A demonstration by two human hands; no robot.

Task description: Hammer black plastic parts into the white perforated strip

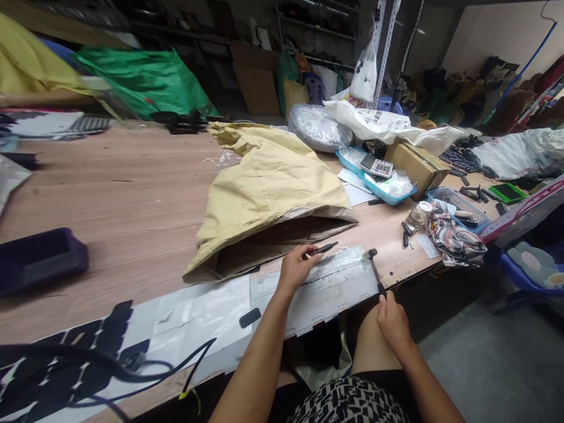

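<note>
Pinched in the fingers of my left hand (pixel 296 270) is a small slim black piece (pixel 326 247), pointing right; its exact kind is unclear. My right hand (pixel 393 320), at the table's front edge, is closed around the handle of a small hammer (pixel 375 273). The hammer's head rests on or just over the right end of a plastic-covered white sheet (pixel 339 288). Just beyond my left hand lies a large yellow sack (pixel 268 182), its dark mouth facing me. A small black rounded piece (pixel 249 318) lies on the white sheet left of my forearm.
Black cables (pixel 110 364) cross flat black pieces (pixel 94 341) at the lower left. A dark tray (pixel 42 261) is at the left. Rightward stand a calculator (pixel 376 165), a cardboard box (pixel 416 167), a jar (pixel 418 216) and a bundled cloth (pixel 456 235). Another person's arm (pixel 44 97) shows far left.
</note>
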